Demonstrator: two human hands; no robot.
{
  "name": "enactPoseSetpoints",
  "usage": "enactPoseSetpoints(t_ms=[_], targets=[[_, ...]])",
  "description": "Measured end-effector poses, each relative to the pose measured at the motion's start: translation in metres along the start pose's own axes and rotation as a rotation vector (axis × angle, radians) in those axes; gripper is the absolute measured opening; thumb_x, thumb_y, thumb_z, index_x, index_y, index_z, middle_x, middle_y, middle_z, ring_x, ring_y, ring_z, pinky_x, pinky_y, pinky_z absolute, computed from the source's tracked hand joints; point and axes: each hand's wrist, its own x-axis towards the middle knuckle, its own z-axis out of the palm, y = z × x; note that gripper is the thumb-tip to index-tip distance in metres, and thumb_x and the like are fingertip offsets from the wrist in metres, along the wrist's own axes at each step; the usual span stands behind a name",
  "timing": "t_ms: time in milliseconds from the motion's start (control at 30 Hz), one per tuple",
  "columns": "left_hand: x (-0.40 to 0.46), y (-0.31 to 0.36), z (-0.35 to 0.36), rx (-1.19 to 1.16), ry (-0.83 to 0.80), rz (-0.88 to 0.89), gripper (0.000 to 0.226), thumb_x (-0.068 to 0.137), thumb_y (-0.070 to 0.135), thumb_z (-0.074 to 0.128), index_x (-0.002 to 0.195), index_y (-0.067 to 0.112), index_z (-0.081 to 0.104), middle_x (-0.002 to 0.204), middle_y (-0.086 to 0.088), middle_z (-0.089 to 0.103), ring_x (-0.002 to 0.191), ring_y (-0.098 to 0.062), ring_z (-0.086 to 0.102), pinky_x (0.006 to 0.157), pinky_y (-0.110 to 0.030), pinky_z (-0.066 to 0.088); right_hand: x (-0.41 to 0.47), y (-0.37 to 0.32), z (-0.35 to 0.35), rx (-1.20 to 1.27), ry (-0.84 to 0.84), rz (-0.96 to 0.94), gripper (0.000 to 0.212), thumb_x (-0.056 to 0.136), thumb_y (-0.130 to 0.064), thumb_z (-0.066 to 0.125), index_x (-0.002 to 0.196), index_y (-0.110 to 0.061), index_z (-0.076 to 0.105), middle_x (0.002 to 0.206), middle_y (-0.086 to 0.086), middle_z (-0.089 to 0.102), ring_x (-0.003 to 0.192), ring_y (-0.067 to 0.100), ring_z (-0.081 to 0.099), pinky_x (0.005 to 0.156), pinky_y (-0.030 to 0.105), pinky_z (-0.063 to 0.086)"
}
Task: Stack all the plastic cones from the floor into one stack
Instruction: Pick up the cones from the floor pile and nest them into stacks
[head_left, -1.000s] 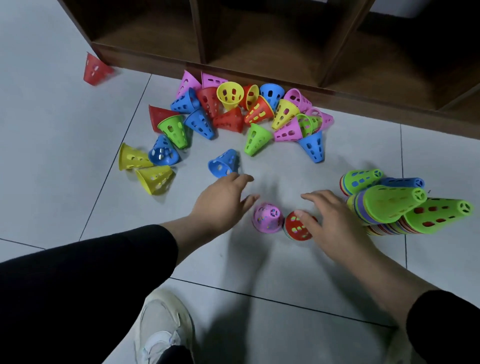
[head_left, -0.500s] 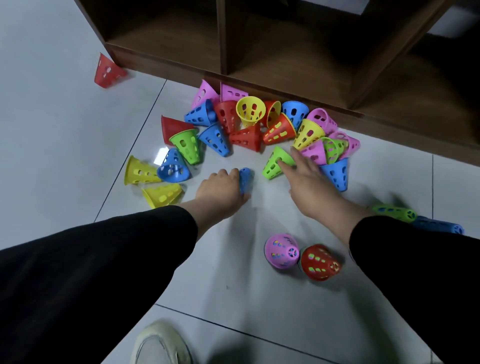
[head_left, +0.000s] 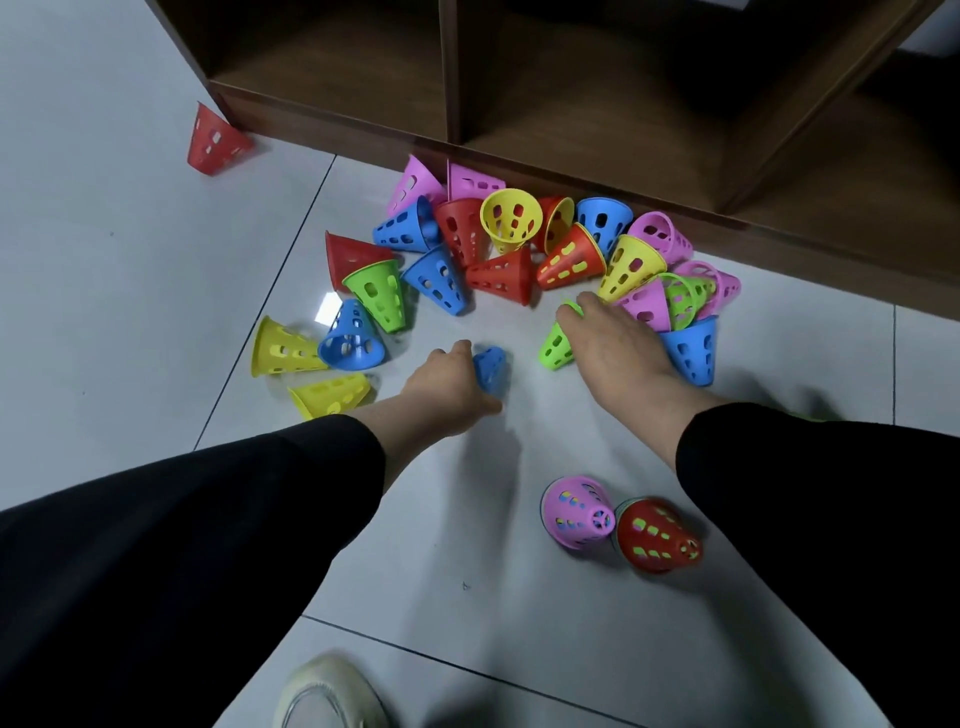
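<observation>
Your left hand (head_left: 447, 379) grasps a small blue perforated plastic cone (head_left: 491, 368); your right hand (head_left: 615, 345) grasps a green one (head_left: 557, 345). Beside the brown wooden shelf (head_left: 571, 104), most cones lie unstacked.

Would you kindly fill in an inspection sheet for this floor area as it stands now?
Surface: pale tiled floor, dark grout lines.
Job's things: loose cone pile against the shelf base; lone red cone far left; pink-topped stack and red-topped stack near the person.
Clutter: nothing seen.
Hands: left hand grips a blue cone; right hand lies over a green cone, grip not visible.
Cables: nothing seen.
Surroundings: brown wooden shelf unit; a light shoe at the bottom edge.
</observation>
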Motion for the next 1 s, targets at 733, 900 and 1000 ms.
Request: enactPoseSetpoints(t_ms=[733, 900, 1000], targets=[[-0.129, 0.048, 0.007, -1.255, -0.198, 0.302, 0.063, 0.074, 0.038, 0.079, 0.129, 0.015, 0.059, 0.126, -0.006, 0.067, 0.117, -0.022, 0.063, 0.101, -0.036, 0.050, -0.156, 0.005, -0.081, 1.836, 0.203, 0.550, 0.011, 0.089, -0.008, 0.072, 0.096, -0.007, 0.064, 0.100, 0.019, 0.073, 0.088, 0.024, 0.068, 0.073, 0.033, 0.056], [-0.152, 0.059, 0.014, -1.308, -0.330, 0.323, 0.049, 0.087, 0.027, 0.071, 0.131, 0.012, 0.055, 0.125, -0.010, 0.068, 0.116, -0.026, 0.065, 0.103, -0.042, 0.050, -0.183, 0.007, -0.086, 1.801, 0.193, 0.501, 0.039, 0.088, -0.007, 0.073, 0.114, -0.021, 0.048, 0.106, 0.008, 0.075, 0.099, 0.027, 0.073, 0.082, 0.043, 0.061], [-0.159, 0.066, 0.015, -1.249, -0.362, 0.348, 0.052, 0.086, 0.030, 0.071, 0.132, 0.014, 0.053, 0.126, -0.009, 0.068, 0.117, -0.024, 0.065, 0.103, -0.043, 0.050, -0.192, 0.019, -0.082, 1.663, 0.117, 0.417, 0.050, 0.085, -0.015, 0.078, 0.121, -0.040, 0.053, 0.110, 0.000, 0.073, 0.097, 0.019, 0.074, 0.074, 0.036, 0.061]])
